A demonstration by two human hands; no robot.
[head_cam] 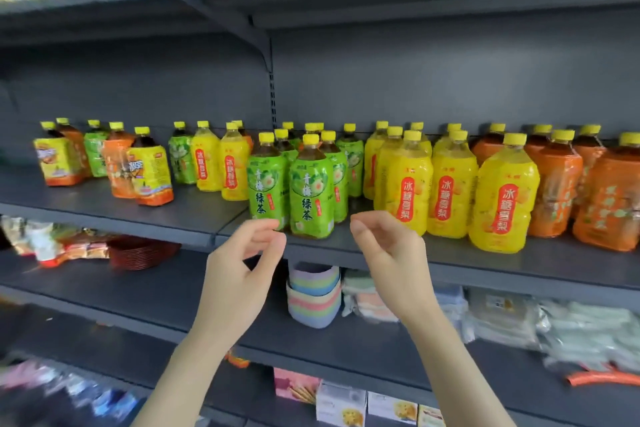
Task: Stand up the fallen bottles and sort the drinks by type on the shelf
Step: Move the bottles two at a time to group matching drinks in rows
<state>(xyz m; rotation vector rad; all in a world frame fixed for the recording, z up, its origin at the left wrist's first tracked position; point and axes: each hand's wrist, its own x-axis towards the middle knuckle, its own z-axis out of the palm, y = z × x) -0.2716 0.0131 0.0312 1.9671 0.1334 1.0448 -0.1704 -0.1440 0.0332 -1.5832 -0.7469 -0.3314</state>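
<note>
Both hands are empty and apart. The left hand (239,267) and right hand (388,253) are raised with loosely curled fingers just in front of the front edge of the drinks shelf (519,269). Between and just above them, the green tea bottles (311,191) stand upright in a tight group at that edge. The left fingertips overlap the base of the nearest one, though the blur makes it hard to say whether they touch it. To the right, the yellow bottles (502,198) and then the orange bottles (554,191) stand grouped by kind toward the shelf's right end. No bottle in view lies fallen. What seems left to do is the mixed cluster (149,170) near the left end, well apart from both hands, where yellow-orange, green and orange labels stand together. To do it well, take one bottle at a time around the waist rather than the cap and lift it clear of its neighbours. Set it down behind its own kind, label facing the front edge, with the free hand steadying the row so nothing tips.
</note>
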